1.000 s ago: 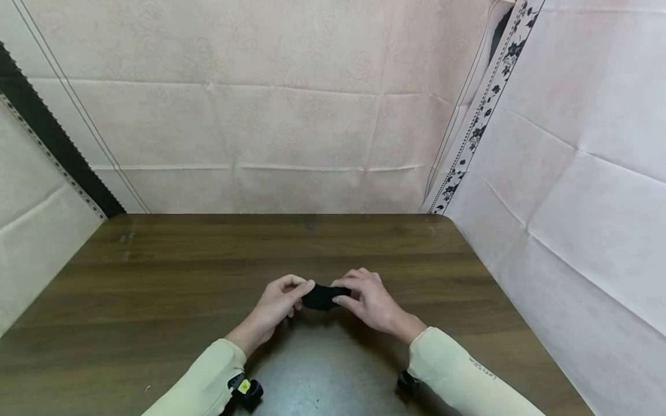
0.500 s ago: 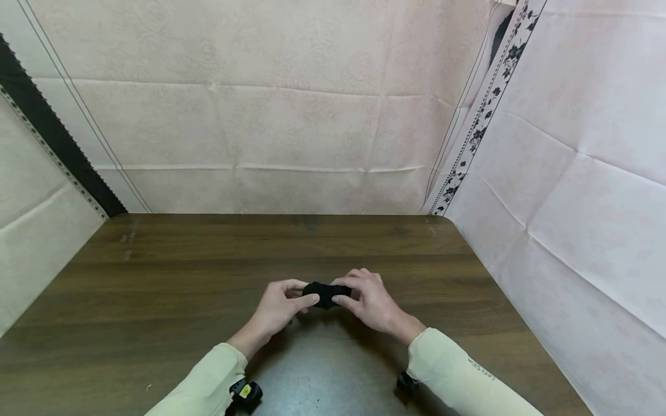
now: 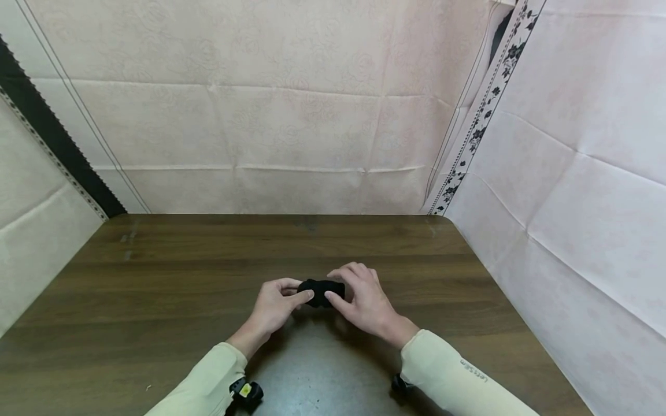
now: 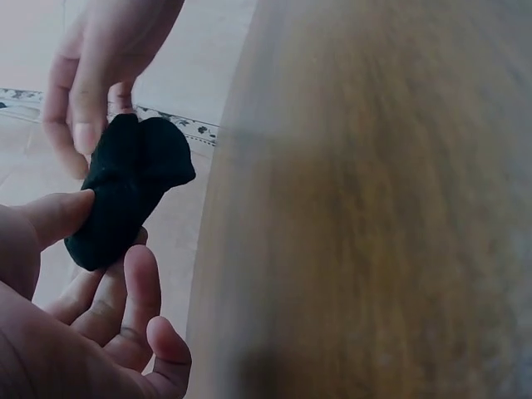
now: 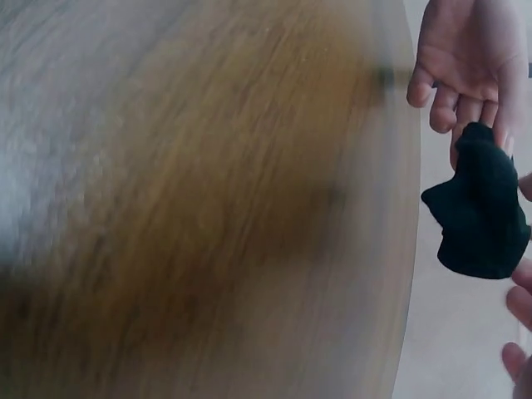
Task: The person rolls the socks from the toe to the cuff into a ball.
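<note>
In the head view a small black sock-like cloth bundle (image 3: 319,293) is held over the table. My left hand (image 3: 273,306) pinches its left end, thumb on the near side and fingers behind. The left wrist view shows the bundle (image 4: 129,187) as soft, folded fabric with two rounded lobes at the far end. My right hand (image 3: 366,300) is at the other end, thumb tip against the cloth and fingers spread above it. From the right wrist, a loose pointed flap juts from the bundle's side (image 5: 486,212), and the right fingertips (image 5: 521,306) show at the frame edge.
Both hands are above a brown wood-grain table (image 3: 208,248) with a rounded far right corner. Pale patterned cloth hangs behind it (image 3: 291,133) and along the right side (image 3: 583,173). A dark strip (image 3: 57,133) runs down the left. Each wrist carries a small black device (image 3: 248,393).
The left thumb has shifted its grip on the bundle, which has moved slightly left. The right fingers, closed on its end before, have lifted and spread.
</note>
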Motion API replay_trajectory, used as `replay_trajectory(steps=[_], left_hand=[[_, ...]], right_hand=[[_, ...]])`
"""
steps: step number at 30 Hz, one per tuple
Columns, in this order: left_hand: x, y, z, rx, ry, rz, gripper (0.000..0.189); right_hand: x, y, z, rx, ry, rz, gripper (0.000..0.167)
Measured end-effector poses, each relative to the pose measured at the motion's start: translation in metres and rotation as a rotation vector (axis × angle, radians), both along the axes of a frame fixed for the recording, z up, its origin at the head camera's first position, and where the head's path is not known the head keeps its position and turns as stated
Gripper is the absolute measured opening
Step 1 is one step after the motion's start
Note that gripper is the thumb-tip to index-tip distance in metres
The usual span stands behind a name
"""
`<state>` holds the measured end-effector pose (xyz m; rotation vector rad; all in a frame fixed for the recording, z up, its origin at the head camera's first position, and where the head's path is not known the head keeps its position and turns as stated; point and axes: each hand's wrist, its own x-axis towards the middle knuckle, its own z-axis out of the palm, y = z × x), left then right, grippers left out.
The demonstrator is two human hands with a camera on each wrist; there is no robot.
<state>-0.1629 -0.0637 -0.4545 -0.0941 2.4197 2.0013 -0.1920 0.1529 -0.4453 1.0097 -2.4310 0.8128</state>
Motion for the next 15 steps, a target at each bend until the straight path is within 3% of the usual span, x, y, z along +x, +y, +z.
replay_trajectory(steps=[6,9,15], left_hand=[[-0.002,0.002,-0.001,0.021,0.013,0.011,0.020],[-0.002,0.002,-0.002,0.026,0.014,0.013,0.019],[-0.002,0.002,-0.002,0.014,0.008,0.012,0.020]], right_hand=[[0.003,-0.009,0.001,-0.062,0.127,0.020,0.017],[0.006,-0.015,0.001,-0.020,0.148,0.011,0.023],[0.009,-0.024,0.000,0.087,0.180,-0.085,0.025]])
